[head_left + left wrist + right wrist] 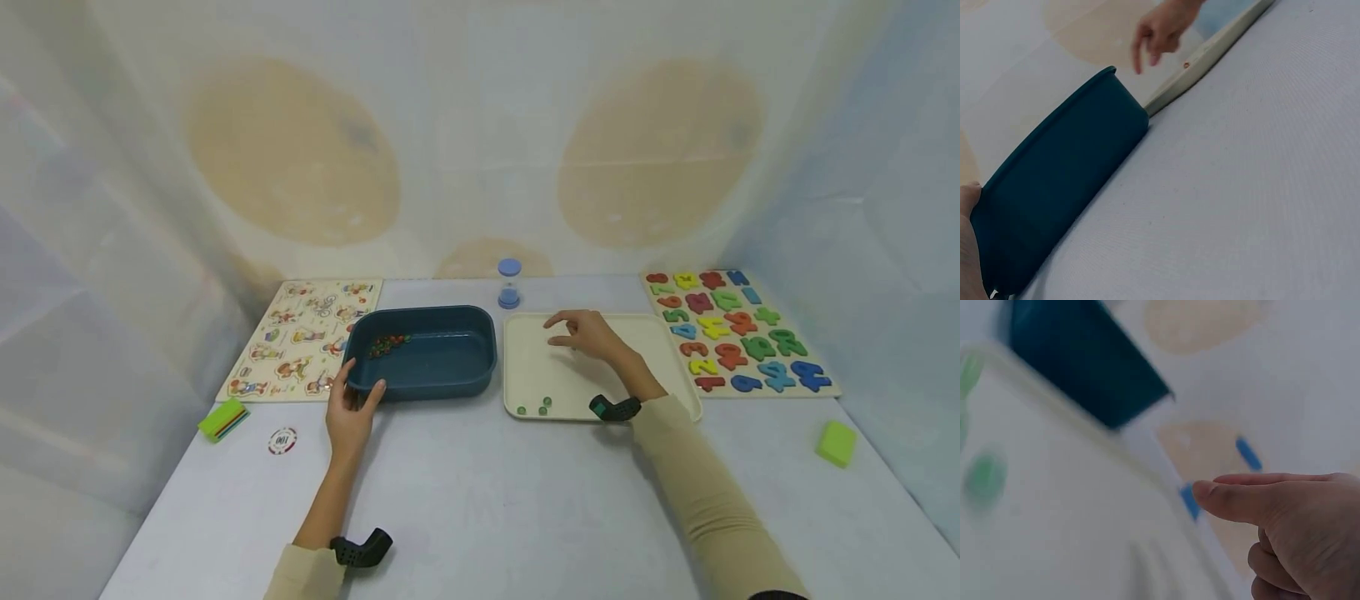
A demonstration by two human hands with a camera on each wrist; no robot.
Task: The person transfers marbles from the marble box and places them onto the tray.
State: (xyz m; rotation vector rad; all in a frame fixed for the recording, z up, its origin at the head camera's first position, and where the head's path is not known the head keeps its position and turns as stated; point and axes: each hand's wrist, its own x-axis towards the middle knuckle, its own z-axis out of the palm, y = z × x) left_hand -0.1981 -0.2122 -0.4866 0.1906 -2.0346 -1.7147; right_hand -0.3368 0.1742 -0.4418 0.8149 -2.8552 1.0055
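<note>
A dark teal plastic basin (442, 358) stands left of centre, with a cluster of small red, green and orange beads (387, 344) at its left end. My left hand (350, 419) holds its front left corner, thumb along the front wall and fingers at the side. To the right lies a cream tray (532, 375), where three green beads (545, 402) sit near the front left corner. Above the tray hovers my right hand (592, 335), index finger and thumb apart with nothing visible between them. Its other fingers are curled in the right wrist view (1297, 531).
Behind the tray stands a blue-capped sand timer (509, 285). Picture board (292, 350) at left; number puzzle board (738, 333) at right. A green-topped stack (222, 419) and a poker chip (282, 441) lie front left, a green block (836, 443) far right.
</note>
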